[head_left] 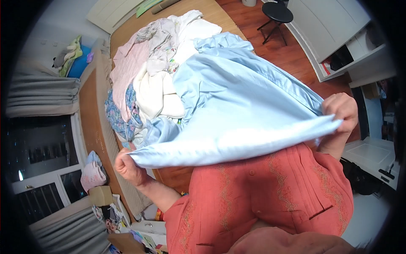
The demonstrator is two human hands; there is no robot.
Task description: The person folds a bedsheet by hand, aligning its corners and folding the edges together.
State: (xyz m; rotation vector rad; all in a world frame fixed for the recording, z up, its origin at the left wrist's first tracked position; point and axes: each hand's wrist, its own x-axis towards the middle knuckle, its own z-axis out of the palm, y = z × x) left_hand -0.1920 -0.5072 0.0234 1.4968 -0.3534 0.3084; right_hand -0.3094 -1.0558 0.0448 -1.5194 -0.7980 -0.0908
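As left hand point(130, 168) and right hand point(342, 111) grip blue cloth point(241, 101), white cabinet point(330, 27) at right, dark items point(341, 58) inside

a tan bed point(226, 17) carries crumpled garments point(153, 82) and, partly, a light-blue cloth point(237, 93).

Left hand point(128, 169) out at the left, the nearer of the two, curled shut in a firm pinch, its bare left forearm point(160, 191) slanting outward to it. Right hand point(341, 109) well apart at the right, farther out, clenched likewise; right forearm point(332, 144) bare, only a short stretch visible.
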